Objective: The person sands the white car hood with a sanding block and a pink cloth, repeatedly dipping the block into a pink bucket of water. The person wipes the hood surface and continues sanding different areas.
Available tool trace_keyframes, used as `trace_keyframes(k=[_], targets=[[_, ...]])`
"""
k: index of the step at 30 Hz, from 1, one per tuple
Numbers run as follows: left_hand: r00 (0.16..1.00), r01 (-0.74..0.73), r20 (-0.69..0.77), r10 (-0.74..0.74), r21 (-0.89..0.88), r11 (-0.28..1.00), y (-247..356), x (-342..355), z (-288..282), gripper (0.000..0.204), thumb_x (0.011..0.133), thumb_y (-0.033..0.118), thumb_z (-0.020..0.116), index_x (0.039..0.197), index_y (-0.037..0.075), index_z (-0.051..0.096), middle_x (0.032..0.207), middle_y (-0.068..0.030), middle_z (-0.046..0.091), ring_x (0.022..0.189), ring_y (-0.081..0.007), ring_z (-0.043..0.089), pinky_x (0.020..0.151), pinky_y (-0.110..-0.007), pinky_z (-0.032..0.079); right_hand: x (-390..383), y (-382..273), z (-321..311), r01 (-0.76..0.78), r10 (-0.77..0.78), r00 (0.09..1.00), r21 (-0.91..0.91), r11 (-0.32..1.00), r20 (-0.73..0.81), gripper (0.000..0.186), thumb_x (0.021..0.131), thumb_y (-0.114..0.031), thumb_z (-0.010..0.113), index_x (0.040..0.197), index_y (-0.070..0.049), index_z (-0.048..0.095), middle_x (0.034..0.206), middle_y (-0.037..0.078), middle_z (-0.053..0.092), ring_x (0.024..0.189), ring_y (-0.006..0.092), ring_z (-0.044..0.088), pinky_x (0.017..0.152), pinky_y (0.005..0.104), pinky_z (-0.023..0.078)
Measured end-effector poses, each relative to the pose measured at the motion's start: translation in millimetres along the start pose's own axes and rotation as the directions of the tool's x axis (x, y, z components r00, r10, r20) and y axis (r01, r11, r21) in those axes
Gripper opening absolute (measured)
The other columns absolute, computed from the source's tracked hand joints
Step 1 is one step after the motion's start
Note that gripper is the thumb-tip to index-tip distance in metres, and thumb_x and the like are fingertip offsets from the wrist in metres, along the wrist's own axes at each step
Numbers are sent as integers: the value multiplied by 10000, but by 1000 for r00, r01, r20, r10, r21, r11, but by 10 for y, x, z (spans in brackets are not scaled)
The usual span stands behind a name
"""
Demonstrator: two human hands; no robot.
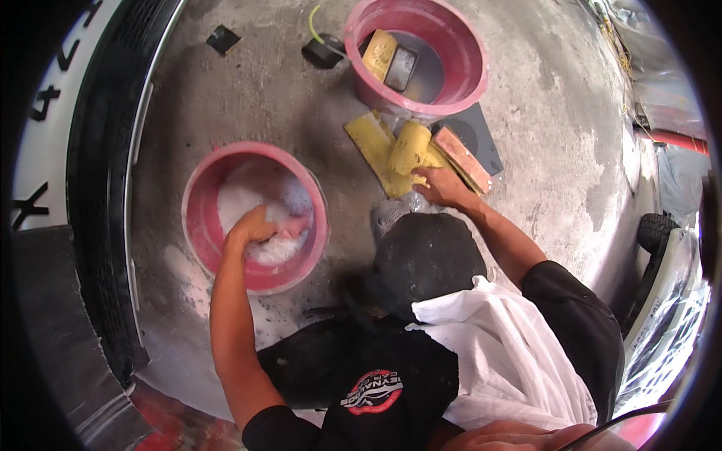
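My left hand [254,224] reaches down into a pink tub [201,197] of foamy water. Its fingers are curled against a soft pink piece [292,225], perhaps a sponge or cloth, partly sunk in the suds. On the right, my right hand [444,186] is at the near edge of some yellow sandpaper [370,143], fingers closed on it. One piece of the yellow paper is curled into a roll. Beside that hand lies a long sanding block [462,159] with an orange-pink face, partly over a dark square sheet [478,128].
A second pink tub [470,56] stands farther off, holding water, a yellow piece and a grey block. Near it are a black round object [323,52] and a small dark square [222,40]. A black vehicle panel [105,188] borders the left; a white cloth [511,346] lies over my lap.
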State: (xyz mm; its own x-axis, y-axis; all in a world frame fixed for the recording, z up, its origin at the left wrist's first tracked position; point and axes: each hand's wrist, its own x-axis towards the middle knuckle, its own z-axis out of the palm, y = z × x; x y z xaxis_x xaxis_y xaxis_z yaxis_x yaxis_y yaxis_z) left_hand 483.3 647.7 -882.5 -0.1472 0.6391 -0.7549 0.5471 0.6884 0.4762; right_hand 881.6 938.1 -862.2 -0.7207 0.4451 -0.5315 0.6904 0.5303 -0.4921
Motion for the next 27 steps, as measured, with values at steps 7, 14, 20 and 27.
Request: trace_keyframes(k=[7, 14, 20, 27], targets=[[972, 225, -124, -200, 238, 945, -602, 373, 602, 490, 858, 370, 701, 1162, -10, 760, 1192, -283, 735, 1161, -448, 691, 1026, -491, 524, -12, -324, -338, 157, -159, 986, -38, 987, -43, 424, 983, -272, 689, 1359, -79, 653, 1093, 261, 736, 1038, 411, 721, 915, 495, 559], [951, 268, -256, -175, 390, 881, -151, 278, 894, 282, 902, 223, 663, 1091, 45, 773, 1111, -210, 768, 1070, -438, 720, 935, -506, 566, -7, -583, -1302, 206, -8, 814, 276, 939, -581, 283, 978, -232, 693, 1192, -54, 746, 980, 213, 771, 863, 356, 760, 824, 435, 593], [777, 315, -580, -246, 20, 949, 260, -210, 465, 388, 878, 135, 705, 1246, 19, 663, 1120, -290, 729, 1099, -473, 688, 957, -540, 543, 1007, -558, -2061, 227, -231, 836, -69, 971, -498, 320, 957, -198, 655, 1222, -34, 726, 1027, 215, 767, 938, 378, 750, 861, 467, 587], [450, -7, -815, -365, -411, 911, 277, -378, 440, 601, 923, 68, 658, 1499, 56, 488, 1374, -307, 622, 1291, -491, 589, 1083, -513, 465, 2776, 199, -1862, 9, -82, 990, -525, 851, -116, 391, 842, -107, 622, 1203, 13, 708, 1123, 279, 743, 1051, 439, 730, 952, 519, 564]])
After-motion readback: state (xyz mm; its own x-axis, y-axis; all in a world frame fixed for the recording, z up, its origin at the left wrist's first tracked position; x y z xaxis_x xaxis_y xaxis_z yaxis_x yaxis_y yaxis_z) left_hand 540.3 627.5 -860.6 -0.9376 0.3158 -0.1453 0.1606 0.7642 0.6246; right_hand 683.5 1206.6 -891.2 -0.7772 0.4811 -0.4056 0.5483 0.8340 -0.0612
